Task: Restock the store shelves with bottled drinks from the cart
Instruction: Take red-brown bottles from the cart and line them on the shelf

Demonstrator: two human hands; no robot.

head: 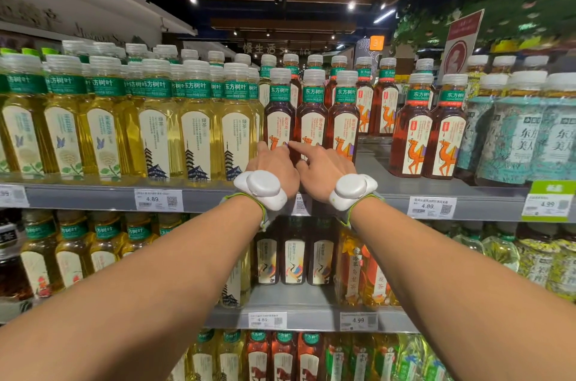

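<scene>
Three camel-label oolong tea bottles [311, 118] stand at the upper shelf's [374, 167] front edge. The left hand [274, 163] touches the leftmost, its grip impossible to tell. The right hand [324, 170] has its grip apart, with a straight forefinger on the middle one.

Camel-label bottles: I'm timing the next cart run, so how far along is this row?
Done: three camel-label bottles front the shelf. In hand: left hand and right hand touch their lower labels. To do: a bare gap beside them looks unfilled; the cart is out of view.
</scene>
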